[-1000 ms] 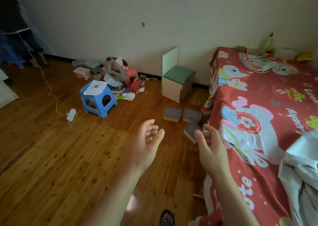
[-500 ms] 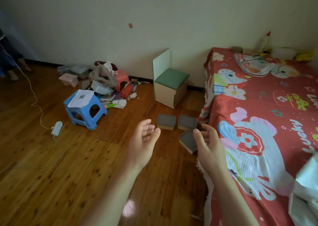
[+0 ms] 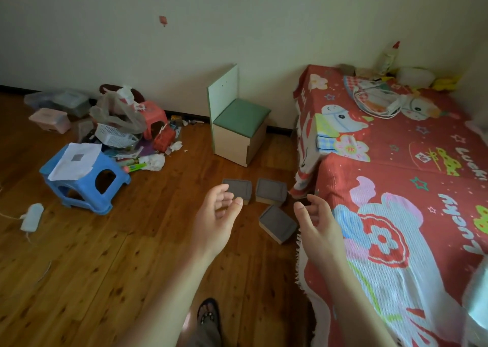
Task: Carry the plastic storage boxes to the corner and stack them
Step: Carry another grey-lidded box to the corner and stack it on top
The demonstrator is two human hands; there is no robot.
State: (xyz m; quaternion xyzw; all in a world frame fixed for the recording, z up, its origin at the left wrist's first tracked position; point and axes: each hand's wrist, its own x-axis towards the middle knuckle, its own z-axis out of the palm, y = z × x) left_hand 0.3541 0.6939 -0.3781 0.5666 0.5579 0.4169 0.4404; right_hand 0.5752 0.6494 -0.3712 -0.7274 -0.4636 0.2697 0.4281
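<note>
Three small storage boxes with grey lids sit on the wooden floor (image 3: 111, 262) beside the foot of the bed; the left box (image 3: 239, 188) and the middle box (image 3: 271, 191) lie side by side, a little apart, and the near box (image 3: 277, 224) lies turned at an angle just in front of them, close to the fringed edge of the red bedcover (image 3: 396, 177); none is stacked on another. The left hand (image 3: 216, 217) is held out above the floor, palm turned inward, fingers loosely curled and holding nothing, its fingertips overlapping the left box in the view; the right hand (image 3: 315, 222) is held out likewise, fingers relaxed and parted, empty, just right of the near box. Beyond the boxes a small cream chair with a green seat (image 3: 237, 130) stands near the pale wall (image 3: 237, 30), where a dark skirting runs along the floor; a small pink hook (image 3: 163, 20) is stuck high on the wall. To the far left a blue plastic stool (image 3: 87, 180) carries a sheet of paper (image 3: 76, 160); behind it lies a heap of bags, a white basket (image 3: 116, 135) and a pink stool (image 3: 154, 115); a white cord with an adapter (image 3: 32, 216) trails across the boards. The floor is warm, knotty planking; a sandalled foot (image 3: 208, 315) shows at the near edge.
</note>
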